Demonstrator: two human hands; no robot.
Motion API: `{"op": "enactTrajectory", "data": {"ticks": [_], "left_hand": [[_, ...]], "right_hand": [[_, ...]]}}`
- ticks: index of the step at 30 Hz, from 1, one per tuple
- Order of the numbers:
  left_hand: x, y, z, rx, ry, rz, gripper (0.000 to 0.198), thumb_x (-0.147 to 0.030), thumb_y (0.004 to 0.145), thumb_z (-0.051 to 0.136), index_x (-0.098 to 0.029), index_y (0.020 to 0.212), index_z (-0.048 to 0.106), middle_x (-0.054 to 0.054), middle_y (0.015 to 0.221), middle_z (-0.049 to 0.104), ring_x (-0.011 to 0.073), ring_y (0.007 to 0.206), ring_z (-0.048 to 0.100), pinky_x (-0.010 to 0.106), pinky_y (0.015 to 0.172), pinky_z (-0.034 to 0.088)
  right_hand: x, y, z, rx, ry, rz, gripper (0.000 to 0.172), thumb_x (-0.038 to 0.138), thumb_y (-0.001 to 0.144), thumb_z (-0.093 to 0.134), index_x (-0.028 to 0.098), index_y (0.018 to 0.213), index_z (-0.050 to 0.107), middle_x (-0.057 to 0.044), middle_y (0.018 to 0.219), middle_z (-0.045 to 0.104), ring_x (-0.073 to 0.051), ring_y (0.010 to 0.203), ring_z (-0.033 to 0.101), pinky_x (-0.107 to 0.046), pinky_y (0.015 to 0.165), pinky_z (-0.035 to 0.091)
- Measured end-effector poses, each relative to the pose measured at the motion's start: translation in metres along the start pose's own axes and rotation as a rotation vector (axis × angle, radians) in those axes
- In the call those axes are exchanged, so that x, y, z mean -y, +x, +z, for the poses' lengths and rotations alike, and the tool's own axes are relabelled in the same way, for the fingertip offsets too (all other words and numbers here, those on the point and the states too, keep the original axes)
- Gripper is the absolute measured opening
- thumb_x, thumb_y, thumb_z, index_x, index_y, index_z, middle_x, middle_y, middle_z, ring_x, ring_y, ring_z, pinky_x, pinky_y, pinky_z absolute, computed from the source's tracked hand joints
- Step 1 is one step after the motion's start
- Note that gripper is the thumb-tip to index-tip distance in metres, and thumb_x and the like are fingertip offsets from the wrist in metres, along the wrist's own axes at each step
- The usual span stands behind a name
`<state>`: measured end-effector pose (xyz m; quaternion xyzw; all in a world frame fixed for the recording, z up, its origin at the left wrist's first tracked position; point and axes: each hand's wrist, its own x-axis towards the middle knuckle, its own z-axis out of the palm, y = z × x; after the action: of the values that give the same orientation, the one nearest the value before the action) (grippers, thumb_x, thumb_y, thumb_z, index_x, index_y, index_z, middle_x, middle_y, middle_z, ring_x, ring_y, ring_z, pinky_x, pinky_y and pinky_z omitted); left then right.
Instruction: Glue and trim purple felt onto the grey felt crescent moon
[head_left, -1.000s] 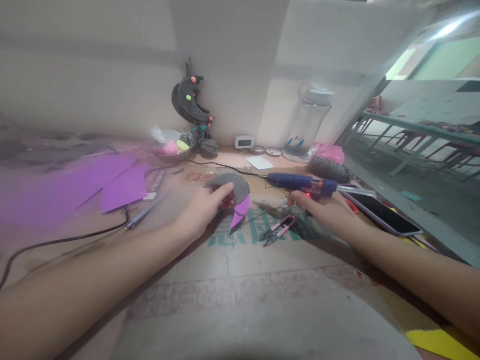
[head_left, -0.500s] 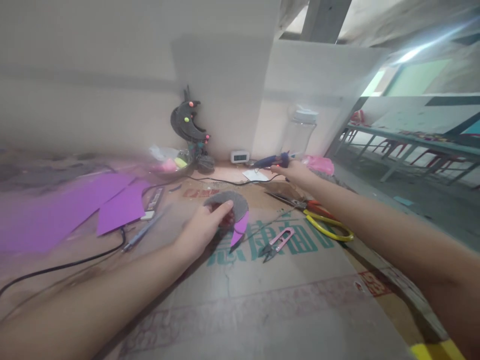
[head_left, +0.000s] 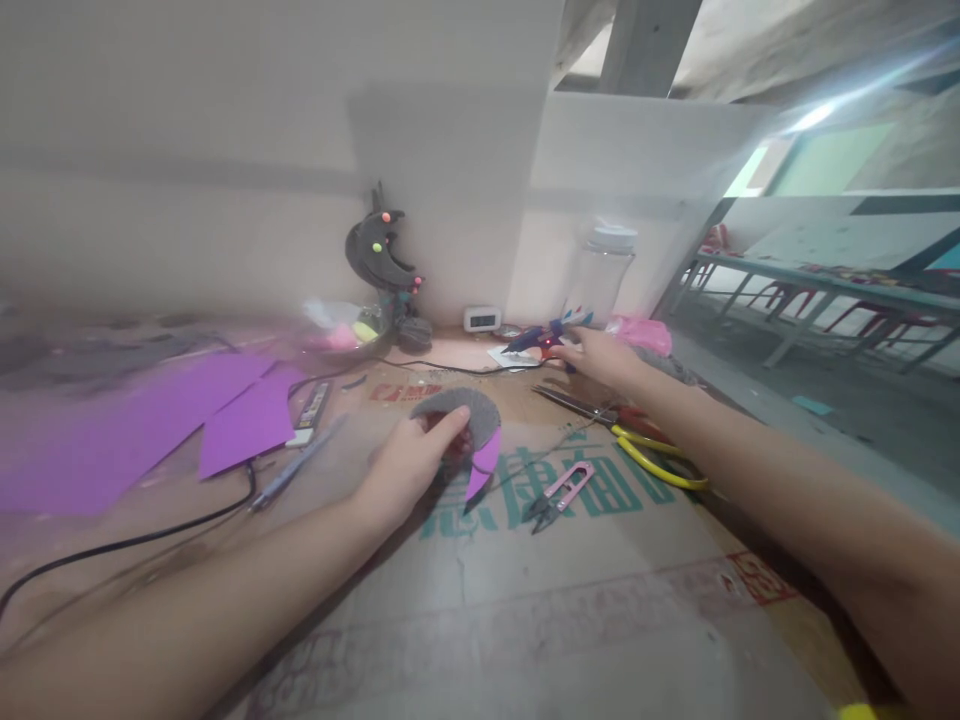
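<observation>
My left hand pinches a grey felt crescent between thumb and fingers, just above the cardboard. A purple piece shows at the crescent's lower tip; the fingers cover its inner curve. At the back of the table, my right hand is closed around a dark blue glue gun with a small red light. The gun's nozzle points left, over a white paper scrap. Pink thread snips lie on the cardboard between my arms. Yellow-handled scissors rest beside my right forearm.
Purple sheets, a pen and a black cable lie at left. A dark crescent ornament stands by the wall, with a small digital clock and a clear jar further right. Cardboard covers the front.
My right hand and the glue gun have come slightly nearer, and more of the gun's body shows. My left hand keeps its hold on the felt crescent. The view has shifted slightly.
</observation>
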<state>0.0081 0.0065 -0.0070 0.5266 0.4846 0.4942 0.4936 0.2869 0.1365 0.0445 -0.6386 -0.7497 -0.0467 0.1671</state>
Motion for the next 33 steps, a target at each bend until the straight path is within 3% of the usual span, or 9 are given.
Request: {"op": "enactTrajectory", "data": {"ticks": [2,4,6,9,13,19,24,29,33], "left_hand": [[0.002,0.001,-0.001,-0.005,0.002,0.02,0.036,-0.049,0.078,0.065,-0.016,0.064,0.063,0.003,0.063,0.064,0.016,0.061,0.058,0.028,0.063,0.045],[0.003,0.001,-0.001,-0.019,-0.007,0.031,0.036,-0.05,0.079,0.064,-0.016,0.067,0.064,0.003,0.065,0.065,0.0163,0.063,0.059,0.027,0.064,0.045],[0.003,0.001,-0.001,-0.025,-0.017,0.03,0.036,-0.05,0.08,0.064,-0.016,0.068,0.064,0.003,0.066,0.065,0.0161,0.064,0.06,0.027,0.065,0.046],[0.001,0.0,0.0,-0.008,-0.005,0.05,0.036,-0.048,0.082,0.063,-0.016,0.066,0.062,0.001,0.064,0.063,0.0151,0.063,0.058,0.027,0.065,0.044],[-0.002,-0.002,-0.001,0.006,0.016,0.079,0.035,-0.047,0.083,0.061,-0.017,0.066,0.062,0.001,0.064,0.062,0.0149,0.063,0.056,0.027,0.063,0.042],[-0.005,-0.004,0.0,-0.009,0.064,0.106,0.03,-0.043,0.083,0.062,-0.019,0.064,0.061,0.0,0.062,0.062,0.0151,0.062,0.056,0.026,0.062,0.041],[-0.009,-0.005,0.001,0.023,0.093,0.106,0.024,-0.036,0.084,0.06,-0.02,0.067,0.06,-0.001,0.063,0.061,0.0145,0.061,0.055,0.026,0.061,0.042],[-0.013,-0.007,0.003,0.049,0.112,0.137,0.022,-0.033,0.084,0.06,-0.019,0.067,0.06,-0.002,0.064,0.061,0.0134,0.062,0.055,0.024,0.062,0.042],[-0.014,-0.009,0.005,0.051,0.117,0.117,0.02,-0.032,0.083,0.06,-0.019,0.068,0.06,-0.002,0.066,0.062,0.015,0.064,0.057,0.025,0.062,0.044]], "right_hand": [[0.008,-0.021,-0.012,-0.056,0.001,-0.047,0.047,0.046,0.095,0.049,0.012,0.125,0.063,-0.019,0.129,0.063,-0.034,0.119,0.056,-0.042,0.098,0.041],[0.023,-0.049,-0.021,-0.077,0.11,-0.154,0.042,0.045,0.097,0.043,0.016,0.111,0.07,-0.013,0.116,0.07,-0.028,0.105,0.063,-0.038,0.09,0.045],[0.044,-0.08,-0.026,-0.011,0.275,-0.247,0.038,0.045,0.096,0.046,0.018,0.106,0.072,-0.009,0.105,0.073,-0.024,0.091,0.066,-0.034,0.081,0.048],[0.073,-0.123,-0.028,0.167,0.35,-0.367,0.037,0.046,0.091,0.057,0.021,0.114,0.069,-0.008,0.106,0.073,-0.021,0.086,0.066,-0.032,0.076,0.049],[0.09,-0.148,-0.02,0.234,0.333,-0.534,0.046,0.047,0.085,0.068,0.024,0.124,0.064,-0.007,0.119,0.07,-0.023,0.1,0.065,-0.033,0.084,0.048],[0.084,-0.148,-0.001,0.175,0.427,-0.499,0.017,0.029,0.093,0.059,0.02,0.098,0.072,-0.005,0.091,0.074,-0.017,0.083,0.066,-0.028,0.075,0.048],[0.084,-0.148,-0.006,0.135,0.528,-0.444,0.02,0.029,0.095,0.054,0.02,0.092,0.071,-0.003,0.085,0.073,-0.015,0.075,0.066,-0.026,0.07,0.049],[0.083,-0.146,-0.011,0.167,0.683,-0.237,0.023,0.036,0.093,0.055,0.021,0.09,0.071,-0.001,0.083,0.073,-0.013,0.058,0.065,-0.026,0.059,0.052],[0.082,-0.14,-0.006,0.208,0.774,-0.064,0.021,0.037,0.088,0.059,0.02,0.089,0.072,-0.002,0.078,0.072,-0.014,0.056,0.065,-0.025,0.052,0.053]]}}
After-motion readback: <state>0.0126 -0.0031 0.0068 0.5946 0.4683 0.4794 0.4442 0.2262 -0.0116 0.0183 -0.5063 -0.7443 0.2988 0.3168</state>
